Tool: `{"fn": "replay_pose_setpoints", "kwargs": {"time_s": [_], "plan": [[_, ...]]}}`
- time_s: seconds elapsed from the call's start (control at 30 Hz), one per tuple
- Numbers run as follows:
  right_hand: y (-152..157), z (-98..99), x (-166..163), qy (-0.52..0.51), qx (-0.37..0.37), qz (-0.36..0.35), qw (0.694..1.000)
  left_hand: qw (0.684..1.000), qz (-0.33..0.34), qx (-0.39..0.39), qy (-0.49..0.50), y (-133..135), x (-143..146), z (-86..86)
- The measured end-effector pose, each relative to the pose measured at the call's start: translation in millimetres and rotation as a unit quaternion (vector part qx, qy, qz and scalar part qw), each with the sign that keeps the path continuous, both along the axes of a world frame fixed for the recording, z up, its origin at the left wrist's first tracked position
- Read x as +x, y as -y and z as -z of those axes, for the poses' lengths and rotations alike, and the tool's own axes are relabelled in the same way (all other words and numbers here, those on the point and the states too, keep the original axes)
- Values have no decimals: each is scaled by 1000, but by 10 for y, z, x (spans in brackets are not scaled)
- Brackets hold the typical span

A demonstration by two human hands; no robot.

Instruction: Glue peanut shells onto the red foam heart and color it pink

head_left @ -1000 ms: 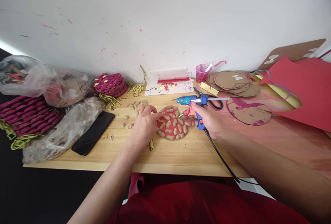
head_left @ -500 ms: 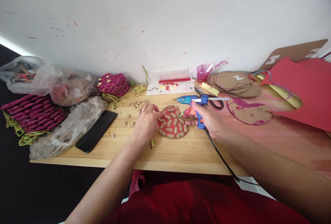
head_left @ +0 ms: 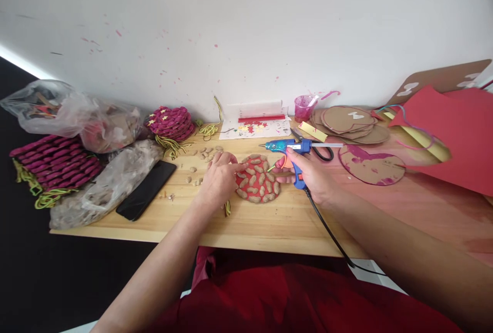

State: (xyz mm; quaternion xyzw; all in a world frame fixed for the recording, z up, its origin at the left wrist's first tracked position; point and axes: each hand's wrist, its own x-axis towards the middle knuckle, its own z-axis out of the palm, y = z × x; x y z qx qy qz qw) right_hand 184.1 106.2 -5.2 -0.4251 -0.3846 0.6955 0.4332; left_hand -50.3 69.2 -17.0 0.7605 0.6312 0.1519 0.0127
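A red round disc (head_left: 257, 179) covered with peanut shells lies on the wooden table (head_left: 269, 220). My left hand (head_left: 219, 179) rests at the disc's left edge, its index finger stretched out and pressing a shell on it. On the disc's right side, my right hand (head_left: 314, 175) grips a blue glue gun (head_left: 291, 151) by the handle. The gun's nozzle points left above the disc, and its black cord runs off the table's front edge. Loose peanut shells (head_left: 200, 161) lie scattered just left of my left hand.
A black phone (head_left: 146, 189) and plastic bags (head_left: 103, 179) lie at the left beside pink woven mats (head_left: 57, 163). Scissors (head_left: 319, 151), cardboard discs (head_left: 350, 120), a pink cup (head_left: 302, 107) and red paper (head_left: 447, 133) sit at the right. A white wall rises behind.
The view has shifted slightly right and up. My left index finger stays on the disc's left edge and my right hand keeps hold of the glue gun.
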Motion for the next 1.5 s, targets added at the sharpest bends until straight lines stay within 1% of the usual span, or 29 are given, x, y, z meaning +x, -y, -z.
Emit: {"fn": "replay_pose_setpoints", "kwargs": {"time_s": [0.37, 0.73, 0.9, 1.1, 1.23, 1.3, 1.37, 1.43, 1.5], "plan": [[-11, 26, 7, 15, 0, -7, 1000, 1000, 5, 3, -4, 9, -1, 26], [-26, 35, 14, 18, -5, -8, 1000, 1000, -15, -21, 0, 43, 52, -41], [-23, 37, 16, 17, -4, -9, 1000, 1000, -13, -24, -2, 51, 60, -55], [-41, 49, 15, 17, 0, -13, 1000, 1000, -14, -14, 2, 52, 53, -3], [-61, 39, 14, 18, -4, -10, 1000, 1000, -1, 2, 11, 31, 20, 47], [-68, 27, 19, 18, -8, -5, 1000, 999, 7, 22, 25, 34, -33, 26], [-72, 18, 27, 15, -8, -6, 1000, 997, 1, 60, 49, 74, -128, -40], [-74, 15, 35, 11, -4, -7, 1000, 992, -17, 96, 75, 168, -256, -130], [-73, 14, 39, 8, -2, -9, 1000, 991, -32, 102, 80, 313, -388, -198]]}}
